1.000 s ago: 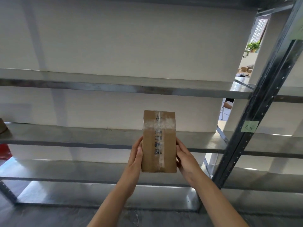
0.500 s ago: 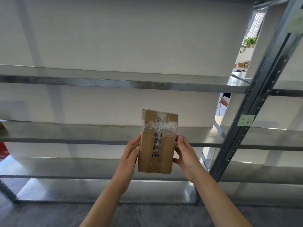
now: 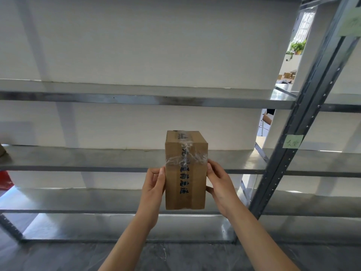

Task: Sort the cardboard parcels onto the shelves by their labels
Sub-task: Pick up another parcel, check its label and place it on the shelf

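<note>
A small brown cardboard parcel (image 3: 185, 173), wrapped with clear tape and marked with dark handwritten characters down its front, stands upright in the air before a grey metal shelf rack. My left hand (image 3: 154, 189) presses its left side and my right hand (image 3: 220, 182) grips its right side. The parcel's top face is tipped toward me. It hangs in front of the middle shelf (image 3: 97, 159), not resting on it. A green paper label (image 3: 292, 142) with handwriting is stuck on the rack's dark upright post (image 3: 304, 122).
An upper shelf (image 3: 136, 94) and a lower shelf (image 3: 88, 202) run across the rack against a white wall. A brown parcel corner (image 3: 2, 151) shows at the far left of the middle shelf. Another green label (image 3: 351, 22) sits high on the post. Dark floor lies below.
The parcel has tilted so its top face now shows, and it sits slightly higher against the middle shelf. Both hands have stayed on its sides.
</note>
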`<control>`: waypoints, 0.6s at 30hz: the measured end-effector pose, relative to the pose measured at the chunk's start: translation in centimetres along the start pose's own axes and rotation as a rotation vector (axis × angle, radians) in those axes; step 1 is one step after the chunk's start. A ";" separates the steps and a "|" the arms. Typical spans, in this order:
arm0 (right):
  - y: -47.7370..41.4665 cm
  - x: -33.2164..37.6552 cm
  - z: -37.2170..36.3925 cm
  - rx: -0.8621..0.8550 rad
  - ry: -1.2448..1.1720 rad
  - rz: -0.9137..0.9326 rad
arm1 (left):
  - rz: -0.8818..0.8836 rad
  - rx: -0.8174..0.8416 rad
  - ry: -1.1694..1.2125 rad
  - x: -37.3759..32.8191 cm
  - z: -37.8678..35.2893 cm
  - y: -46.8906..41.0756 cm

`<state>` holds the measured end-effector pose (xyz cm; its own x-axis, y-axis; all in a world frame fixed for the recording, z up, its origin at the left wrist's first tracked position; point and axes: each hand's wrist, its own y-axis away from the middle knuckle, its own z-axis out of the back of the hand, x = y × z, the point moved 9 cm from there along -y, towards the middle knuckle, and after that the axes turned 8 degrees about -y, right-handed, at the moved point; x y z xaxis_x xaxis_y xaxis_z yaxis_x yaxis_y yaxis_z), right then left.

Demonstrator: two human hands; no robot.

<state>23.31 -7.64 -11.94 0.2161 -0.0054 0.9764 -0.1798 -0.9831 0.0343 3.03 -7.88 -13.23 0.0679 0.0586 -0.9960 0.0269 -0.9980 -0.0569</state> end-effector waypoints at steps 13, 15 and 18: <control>0.1 0.0 0.1 -0.040 -0.004 -0.049 | 0.072 0.071 -0.072 2.3 -0.6 -0.3; 0.1 0.0 0.1 -0.036 -0.030 -0.054 | 0.070 0.077 -0.075 2.4 -0.5 -0.4; 0.0 0.0 0.3 -0.035 -0.075 -0.058 | 0.059 0.101 -0.078 2.3 -0.5 -0.4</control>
<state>23.56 -7.66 -12.00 0.2985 0.0363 0.9537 -0.1977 -0.9752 0.0990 3.67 -7.36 -15.42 -0.0114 0.0018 -0.9999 -0.0755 -0.9971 -0.0010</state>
